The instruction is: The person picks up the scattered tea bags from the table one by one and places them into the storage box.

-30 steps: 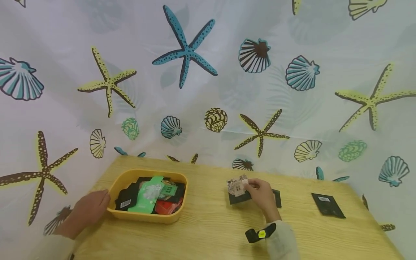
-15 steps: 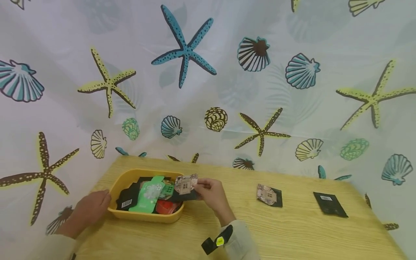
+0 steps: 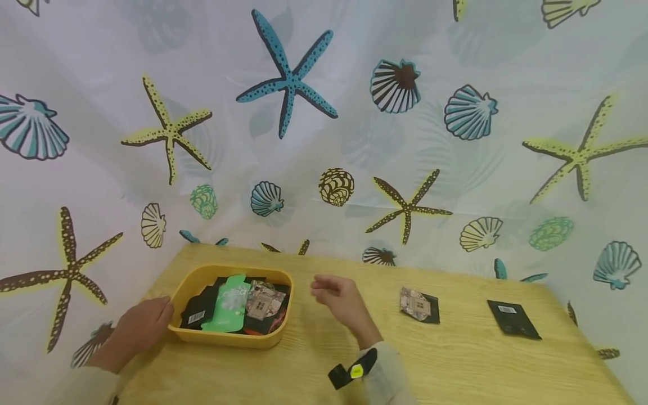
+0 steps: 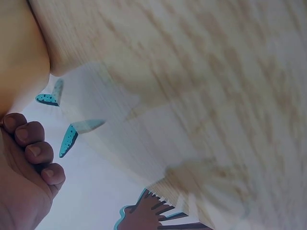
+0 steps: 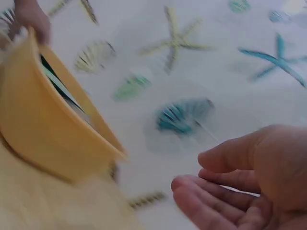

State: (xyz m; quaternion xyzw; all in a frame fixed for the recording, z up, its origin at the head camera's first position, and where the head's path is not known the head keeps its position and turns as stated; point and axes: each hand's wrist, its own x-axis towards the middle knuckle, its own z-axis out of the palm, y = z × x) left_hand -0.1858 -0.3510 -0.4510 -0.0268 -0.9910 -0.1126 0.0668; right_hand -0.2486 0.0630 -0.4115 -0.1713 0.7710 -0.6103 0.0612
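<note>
Right hand hovers empty, fingers loosely spread, just beside the yellow tray, where the house-print packet lies. Left hand rests against the tray's left rim, fingers apparently relaxed. Bare table between tray and the second house-print packet.

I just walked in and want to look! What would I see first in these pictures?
First you would see the big curtain behind the table, covered in starfish and seashells. Next comes the yellow tray on the left of the wooden table, full of little packets, with a green packet on top. The left hand rests against the tray's side, and the right hand hangs open and holds nothing just right of it.
</note>
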